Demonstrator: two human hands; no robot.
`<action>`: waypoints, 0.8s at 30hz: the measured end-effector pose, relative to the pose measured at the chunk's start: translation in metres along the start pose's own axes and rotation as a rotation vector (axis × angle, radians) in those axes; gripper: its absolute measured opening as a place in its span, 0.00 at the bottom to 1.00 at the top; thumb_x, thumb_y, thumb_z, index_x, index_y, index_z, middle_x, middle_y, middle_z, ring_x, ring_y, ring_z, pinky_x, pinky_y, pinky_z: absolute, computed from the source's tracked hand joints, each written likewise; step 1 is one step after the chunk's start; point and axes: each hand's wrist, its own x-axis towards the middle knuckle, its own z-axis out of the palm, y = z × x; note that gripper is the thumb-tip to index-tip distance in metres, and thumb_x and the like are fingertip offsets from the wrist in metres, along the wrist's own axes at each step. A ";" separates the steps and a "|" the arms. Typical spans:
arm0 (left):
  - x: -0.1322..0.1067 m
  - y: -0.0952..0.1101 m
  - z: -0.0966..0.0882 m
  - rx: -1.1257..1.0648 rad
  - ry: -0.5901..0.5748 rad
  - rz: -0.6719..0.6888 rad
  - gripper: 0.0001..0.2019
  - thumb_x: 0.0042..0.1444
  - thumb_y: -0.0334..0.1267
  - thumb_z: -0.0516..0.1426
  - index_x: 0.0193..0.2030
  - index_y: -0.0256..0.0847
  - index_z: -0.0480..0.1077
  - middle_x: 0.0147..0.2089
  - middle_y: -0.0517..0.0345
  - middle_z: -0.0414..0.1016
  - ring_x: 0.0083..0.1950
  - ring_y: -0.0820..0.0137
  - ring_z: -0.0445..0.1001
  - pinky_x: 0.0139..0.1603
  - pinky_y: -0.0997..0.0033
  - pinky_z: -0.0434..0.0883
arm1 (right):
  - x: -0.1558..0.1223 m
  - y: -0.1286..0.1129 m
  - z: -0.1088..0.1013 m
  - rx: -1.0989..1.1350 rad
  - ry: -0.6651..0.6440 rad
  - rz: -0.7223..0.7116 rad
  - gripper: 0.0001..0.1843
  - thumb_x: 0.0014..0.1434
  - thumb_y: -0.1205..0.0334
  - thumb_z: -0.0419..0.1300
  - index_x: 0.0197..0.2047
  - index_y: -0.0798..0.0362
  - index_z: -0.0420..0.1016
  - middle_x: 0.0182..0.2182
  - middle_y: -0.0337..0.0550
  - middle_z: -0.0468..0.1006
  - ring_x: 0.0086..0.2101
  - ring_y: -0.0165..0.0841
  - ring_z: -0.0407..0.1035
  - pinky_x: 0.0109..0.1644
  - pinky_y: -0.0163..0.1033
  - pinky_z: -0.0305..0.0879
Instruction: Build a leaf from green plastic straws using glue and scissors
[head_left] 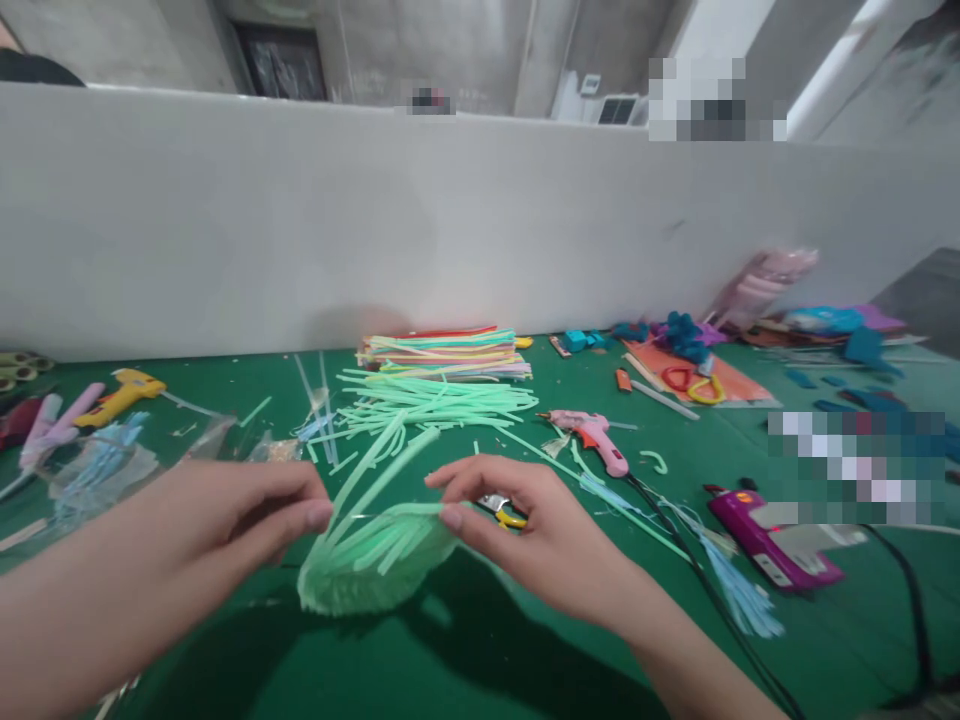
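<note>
Mint-green fuzzy pipe-cleaner piece (375, 575), curved, with long stems angling up and away on its left side, sits between the two hands, over the green table (712, 450). Left hand (240, 510): thumb and index finger pressed together, pinching the piece at its left side, by the base of the stems. Right hand (525, 520): thumb at the piece's right end, index fingertip just above the edge, other fingers curled; view's soft here, so can't tell if they actually close on it. Yellow-handled tool (511, 520) behind the right hand, partly hidden.

Just beyond the piece, loose pile of mint-green pipe cleaners (450, 402); behind that, multicoloured pipe-cleaner stack (442, 352). Right of the pile, pink glue gun (592, 435) with black cord; farther right, purple device (772, 545), near light-blue pipe-cleaner bundle (739, 590). Far left, yellow glue gun (120, 400). Pale grey partition (480, 220) at the back.
</note>
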 end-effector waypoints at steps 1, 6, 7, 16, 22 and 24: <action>0.011 -0.002 -0.002 0.137 -0.204 -0.004 0.10 0.46 0.36 0.67 0.18 0.44 0.74 0.18 0.67 0.68 0.20 0.73 0.63 0.19 0.80 0.55 | 0.004 0.004 0.002 0.073 -0.033 0.046 0.07 0.64 0.56 0.61 0.37 0.50 0.77 0.33 0.39 0.79 0.34 0.31 0.74 0.36 0.35 0.73; 0.040 -0.045 0.038 0.214 -0.037 0.109 0.06 0.50 0.44 0.65 0.30 0.46 0.80 0.28 0.56 0.79 0.26 0.64 0.73 0.35 0.67 0.70 | 0.024 0.052 0.025 0.113 -0.024 0.206 0.09 0.64 0.58 0.58 0.35 0.53 0.74 0.21 0.33 0.74 0.20 0.27 0.70 0.22 0.30 0.68; 0.035 -0.057 0.054 0.203 0.033 0.136 0.08 0.52 0.44 0.64 0.37 0.46 0.81 0.38 0.52 0.82 0.37 0.58 0.78 0.45 0.62 0.71 | 0.024 0.062 0.029 0.068 -0.003 0.217 0.08 0.63 0.60 0.58 0.34 0.53 0.74 0.20 0.33 0.74 0.19 0.27 0.69 0.22 0.30 0.67; -0.064 -0.121 0.146 0.688 -0.059 0.700 0.35 0.58 0.43 0.60 0.70 0.31 0.58 0.67 0.42 0.68 0.68 0.56 0.65 0.73 0.61 0.43 | -0.006 0.090 0.033 -0.496 -0.097 0.073 0.10 0.63 0.69 0.56 0.43 0.52 0.79 0.36 0.43 0.80 0.35 0.34 0.74 0.41 0.39 0.70; -0.061 -0.119 0.147 0.633 -0.029 0.672 0.40 0.56 0.39 0.59 0.73 0.29 0.50 0.63 0.39 0.71 0.62 0.52 0.72 0.73 0.60 0.46 | -0.013 0.092 0.033 -0.688 -0.258 -0.101 0.19 0.68 0.68 0.50 0.57 0.53 0.75 0.35 0.47 0.75 0.34 0.36 0.68 0.41 0.42 0.70; -0.061 -0.118 0.148 0.643 -0.027 0.673 0.38 0.56 0.40 0.59 0.72 0.29 0.54 0.62 0.39 0.73 0.60 0.52 0.75 0.73 0.60 0.45 | -0.013 0.092 0.033 -0.675 -0.254 -0.111 0.18 0.69 0.67 0.49 0.55 0.55 0.77 0.34 0.47 0.74 0.34 0.35 0.67 0.40 0.42 0.69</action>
